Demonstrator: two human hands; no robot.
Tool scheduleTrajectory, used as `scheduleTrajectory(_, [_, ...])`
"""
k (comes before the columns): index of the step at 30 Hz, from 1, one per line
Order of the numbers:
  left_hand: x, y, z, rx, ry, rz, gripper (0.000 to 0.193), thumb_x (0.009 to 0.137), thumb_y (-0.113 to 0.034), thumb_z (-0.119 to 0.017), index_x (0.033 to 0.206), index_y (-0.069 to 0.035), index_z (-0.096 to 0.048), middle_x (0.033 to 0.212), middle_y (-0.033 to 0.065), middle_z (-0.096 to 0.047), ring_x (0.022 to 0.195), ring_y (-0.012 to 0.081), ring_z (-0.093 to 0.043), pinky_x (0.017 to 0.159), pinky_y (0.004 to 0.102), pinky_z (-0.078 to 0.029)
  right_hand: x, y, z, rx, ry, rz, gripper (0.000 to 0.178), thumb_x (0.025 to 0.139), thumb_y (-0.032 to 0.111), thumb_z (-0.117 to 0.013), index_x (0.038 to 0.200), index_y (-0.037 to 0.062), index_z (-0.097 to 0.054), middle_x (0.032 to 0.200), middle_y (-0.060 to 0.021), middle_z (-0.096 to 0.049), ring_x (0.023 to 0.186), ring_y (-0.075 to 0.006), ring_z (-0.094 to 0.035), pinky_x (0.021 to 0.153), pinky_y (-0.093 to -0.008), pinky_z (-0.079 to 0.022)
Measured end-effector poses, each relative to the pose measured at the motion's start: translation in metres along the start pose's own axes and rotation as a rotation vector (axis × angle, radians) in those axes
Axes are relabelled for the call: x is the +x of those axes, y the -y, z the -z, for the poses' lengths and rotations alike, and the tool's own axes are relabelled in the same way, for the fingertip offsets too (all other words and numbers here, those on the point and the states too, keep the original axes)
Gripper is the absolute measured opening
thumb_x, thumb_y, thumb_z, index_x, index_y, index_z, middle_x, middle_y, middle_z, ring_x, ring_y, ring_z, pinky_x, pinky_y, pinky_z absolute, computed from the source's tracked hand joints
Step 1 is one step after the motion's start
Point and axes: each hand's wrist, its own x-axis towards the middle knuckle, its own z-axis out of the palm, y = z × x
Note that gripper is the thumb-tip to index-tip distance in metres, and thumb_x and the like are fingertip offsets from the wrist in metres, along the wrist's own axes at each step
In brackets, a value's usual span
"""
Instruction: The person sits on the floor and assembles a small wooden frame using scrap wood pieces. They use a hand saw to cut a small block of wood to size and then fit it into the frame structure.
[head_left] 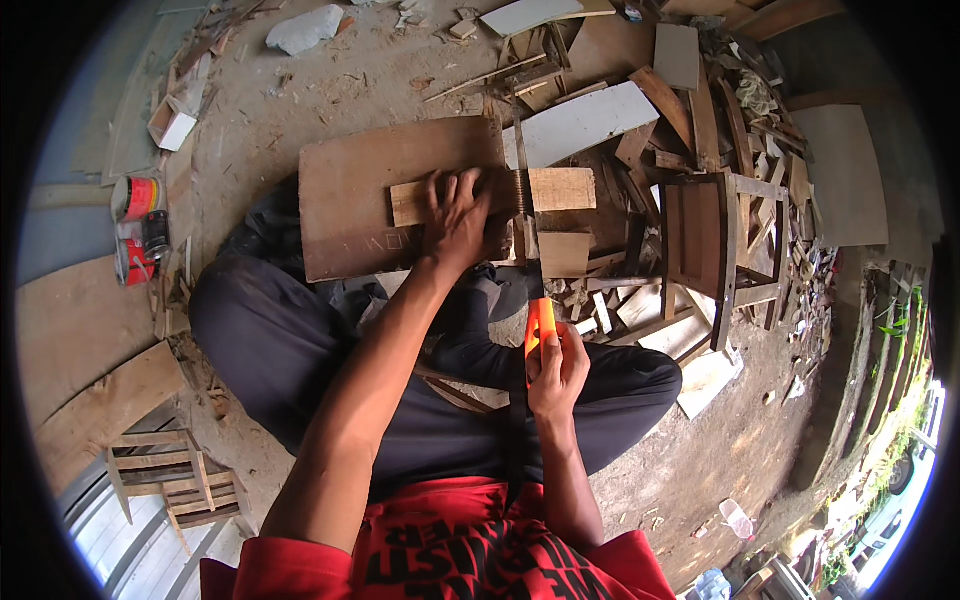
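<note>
My left hand (pixel 460 218) presses down on a short light wooden board (pixel 565 188), its fingers spread over the wood. The board lies across a larger brown wooden block (pixel 345 190) in front of my legs, and its right end sticks out past the block's edge. In my right hand (pixel 560 375) is the orange handle of a hand saw (pixel 541 318), gripped with the fingers wrapped round it. The saw's long dark blade points away from me and crosses the board just right of my left hand, beside the block's right edge.
A small wooden stool frame (pixel 700 235) stands to the right among heaped wood offcuts. Behind the blade lies a white board (pixel 590 122). Red cans (pixel 135 200) stand on the left, near a slatted wooden piece (pixel 180 475). My crossed legs (pixel 290 330) surround the block's near side.
</note>
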Motion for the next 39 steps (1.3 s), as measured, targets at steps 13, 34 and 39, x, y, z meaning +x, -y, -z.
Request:
scheduleTrajectory(13, [-0.002,-0.001,-0.005,-0.134,-0.056,-0.013,0.062,0.082,-0.039,-0.071,0.132,-0.005,-0.056,0.131,0.0152,-0.049,0.123,0.0353,-0.046,0.112,0.0554,-0.025,-0.006,0.001,0.012,0.073,-0.006,-0.04,0.034,0.105,0.028,-0.048,0.096,-0.0033,-0.057,0.061,0.0027,-0.045,0.048,-0.0026,-0.038,0.044,-0.0208,-0.028])
scheduleTrajectory(34, [0.007,-0.001,-0.005,-0.058,-0.056,0.043,0.064,0.089,-0.048,-0.063,0.136,-0.006,-0.053,0.131,0.0143,-0.048,0.121,0.0328,-0.048,0.112,0.0574,-0.024,-0.026,-0.007,0.042,-0.025,0.078,-0.109,0.027,0.1,0.02,-0.053,0.103,-0.0059,-0.057,0.063,0.0009,-0.049,0.053,-0.0038,-0.042,0.048,-0.0206,-0.032])
scheduleTrajectory(39, [0.01,-0.007,-0.003,-0.046,-0.065,0.045,0.068,0.09,-0.051,-0.061,0.137,-0.003,-0.052,0.134,0.017,-0.047,0.124,0.0345,-0.046,0.113,0.0567,-0.023,-0.029,-0.007,0.054,-0.2,0.187,0.15,0.041,0.091,0.02,-0.073,0.117,-0.0067,-0.057,0.082,-0.0032,-0.061,0.07,-0.0079,-0.055,0.065,-0.0214,-0.046])
